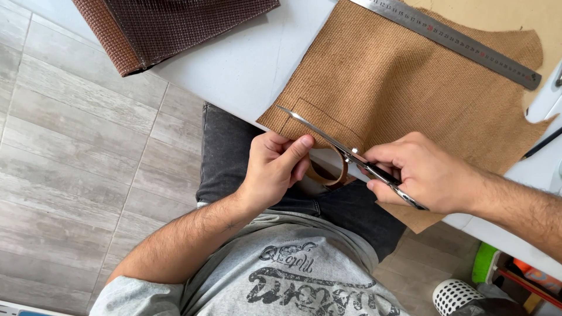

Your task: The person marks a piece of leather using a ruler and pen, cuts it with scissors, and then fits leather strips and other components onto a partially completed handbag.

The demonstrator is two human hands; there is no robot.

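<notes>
Right now the right hand (pixel 424 172) is wrapped around the handles of a pair of metal scissors (pixel 345 152), fingers closed through and over the loops, with the long blades pointing up and to the left across the lower edge of a tan woven sheet (pixel 398 82). That sheet lies on a white table (pixel 246 58), its lower edge hanging just over the table's rim toward the person's lap. The left hand (pixel 275 169) pinches the sheet's near edge between thumb and curled fingers, just beside the blades, and a narrow strip of the same tan material (pixel 328 175) curls down in a loop between the 2 hands. A faint drawn outline of a rectangle shows on the sheet near the blade tip. Whether the blades are apart or pressed together cannot be told, since they appear as 1 thin line. A steel ruler (pixel 451 41) rests diagonally across the far part of the sheet, well apart from both hands. A dark brown woven piece (pixel 170 26) lies on the table's upper left corner, hanging over its edge. Below, grey floor tiles (pixel 76 146) show beside the person's dark jeans and grey printed shirt.
</notes>
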